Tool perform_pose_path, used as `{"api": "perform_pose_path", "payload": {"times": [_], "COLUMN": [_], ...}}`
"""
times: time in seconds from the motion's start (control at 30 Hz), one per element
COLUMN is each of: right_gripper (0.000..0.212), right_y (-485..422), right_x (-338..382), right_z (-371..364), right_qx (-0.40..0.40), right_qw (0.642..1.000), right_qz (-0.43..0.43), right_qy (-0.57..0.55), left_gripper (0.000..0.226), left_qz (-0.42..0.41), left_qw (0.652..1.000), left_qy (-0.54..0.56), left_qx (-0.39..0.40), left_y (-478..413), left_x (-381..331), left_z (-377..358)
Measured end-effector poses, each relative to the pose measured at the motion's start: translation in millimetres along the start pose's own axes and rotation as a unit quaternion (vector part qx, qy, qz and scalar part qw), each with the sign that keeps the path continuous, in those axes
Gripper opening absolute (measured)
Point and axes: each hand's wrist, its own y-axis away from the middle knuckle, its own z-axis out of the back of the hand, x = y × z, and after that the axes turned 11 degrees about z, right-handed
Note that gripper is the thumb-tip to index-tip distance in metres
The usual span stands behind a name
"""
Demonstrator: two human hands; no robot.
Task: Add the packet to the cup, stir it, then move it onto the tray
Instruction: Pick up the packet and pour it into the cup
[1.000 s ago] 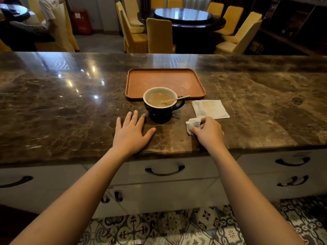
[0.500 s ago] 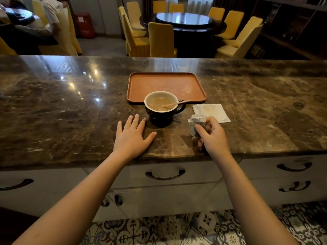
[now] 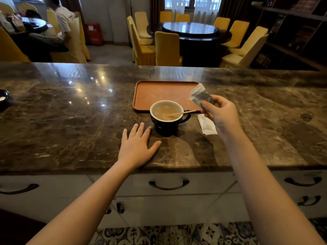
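Observation:
A black cup (image 3: 167, 119) with a white inside holds a light brown drink, and a wooden stirrer (image 3: 182, 113) leans in it toward the right. It stands on the marble counter just in front of an orange tray (image 3: 159, 92). My right hand (image 3: 221, 114) pinches a small grey-white packet (image 3: 199, 94) in the air, to the right of the cup and above the tray's right corner. My left hand (image 3: 138, 145) lies flat on the counter with fingers spread, just left of the cup's base.
A folded white napkin (image 3: 207, 124) lies right of the cup, partly under my right hand. A dark dish (image 3: 3, 98) sits at the counter's far left edge. Drawers with black handles (image 3: 169, 184) run below. Yellow chairs, round tables and seated people fill the room behind.
My right hand has lifted the packet off the counter and carried it up and forward, to the right of the cup. My left hand has stayed flat beside the cup.

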Motion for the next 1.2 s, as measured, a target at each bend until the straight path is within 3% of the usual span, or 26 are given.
{"api": "perform_pose_path", "payload": {"times": [0.2, 0.53, 1.2], "right_gripper": [0.017, 0.023, 0.02], "right_y": [-22, -42, -44], "right_x": [0, -6, -9], "right_z": [-18, -35, -52], "right_qx": [0.017, 0.076, 0.128], "right_qw": [0.994, 0.963, 0.926], "right_qz": [0.045, 0.095, 0.15], "right_qy": [0.101, 0.239, 0.322], "left_gripper": [0.071, 0.071, 0.071], "left_qz": [0.001, 0.002, 0.004], "left_qw": [1.0, 1.0, 1.0], "left_qy": [0.009, 0.014, 0.005], "left_qx": [-0.007, -0.008, 0.003], "left_y": [1, 0, -2], "left_x": [0, 0, 2], "left_z": [1, 0, -2]}}
